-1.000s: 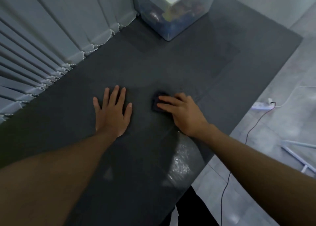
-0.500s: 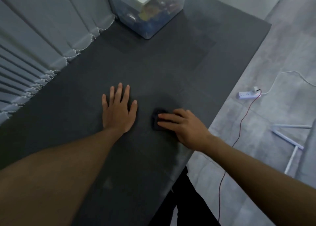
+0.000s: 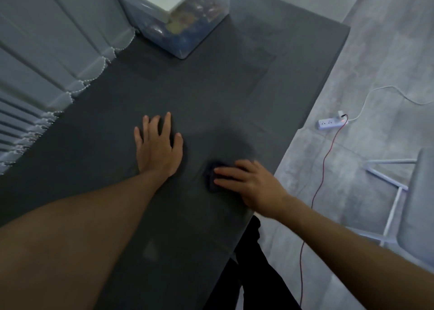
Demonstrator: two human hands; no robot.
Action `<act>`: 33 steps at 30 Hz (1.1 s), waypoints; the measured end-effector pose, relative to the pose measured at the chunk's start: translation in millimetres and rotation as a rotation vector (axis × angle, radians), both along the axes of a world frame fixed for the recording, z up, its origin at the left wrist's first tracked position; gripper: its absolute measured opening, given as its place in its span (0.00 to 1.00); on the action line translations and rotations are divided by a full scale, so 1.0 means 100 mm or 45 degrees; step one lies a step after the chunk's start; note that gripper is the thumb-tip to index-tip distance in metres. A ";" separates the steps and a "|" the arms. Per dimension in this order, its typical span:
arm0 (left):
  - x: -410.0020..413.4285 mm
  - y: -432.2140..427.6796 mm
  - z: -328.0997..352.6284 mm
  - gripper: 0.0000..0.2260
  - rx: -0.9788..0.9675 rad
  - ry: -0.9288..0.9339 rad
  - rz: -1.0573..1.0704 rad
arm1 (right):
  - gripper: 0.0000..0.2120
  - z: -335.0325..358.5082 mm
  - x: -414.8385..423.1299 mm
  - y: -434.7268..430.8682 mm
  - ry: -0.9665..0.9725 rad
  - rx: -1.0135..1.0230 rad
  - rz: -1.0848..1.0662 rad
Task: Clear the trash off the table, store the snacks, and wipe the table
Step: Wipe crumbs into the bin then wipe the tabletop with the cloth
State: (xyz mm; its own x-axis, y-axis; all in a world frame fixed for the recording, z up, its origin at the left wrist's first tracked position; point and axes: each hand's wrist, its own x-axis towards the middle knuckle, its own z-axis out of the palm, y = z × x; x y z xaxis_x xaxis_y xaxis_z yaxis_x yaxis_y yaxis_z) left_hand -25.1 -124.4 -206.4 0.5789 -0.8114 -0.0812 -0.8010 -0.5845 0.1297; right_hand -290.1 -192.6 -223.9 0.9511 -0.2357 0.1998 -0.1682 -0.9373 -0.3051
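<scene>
Fingers (image 3: 226,170) of right hand (image 3: 251,187) straight, pressing small dark cloth (image 3: 209,177) flat on bench (image 3: 234,86), near 3 o'clock edge. Cloth likely soft, light, limp, bunches easily: needs flat pressure from above, pinch at edge to lift. Left hand (image 3: 157,152) at cloth's 9 o'clock, fingers spread, released, holding nothing.

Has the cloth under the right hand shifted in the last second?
Yes. The cloth under the right hand has slid toward the person, away from the clear storage box at the far end of the table.
</scene>
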 end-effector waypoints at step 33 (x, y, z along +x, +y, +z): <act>0.25 -0.43 -0.16 0.28 0.077 -0.054 0.089 | 0.24 0.07 1.36 -1.64 -0.068 0.036 -0.614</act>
State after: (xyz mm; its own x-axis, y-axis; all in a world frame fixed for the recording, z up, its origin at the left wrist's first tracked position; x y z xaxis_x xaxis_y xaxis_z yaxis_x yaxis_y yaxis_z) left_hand -0.4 -167.6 -222.7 0.6378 -0.7633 -0.1031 -0.7621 -0.6448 0.0590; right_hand -153.9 -356.6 -216.5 0.7206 -0.6534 0.2321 -0.5651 -0.7474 -0.3495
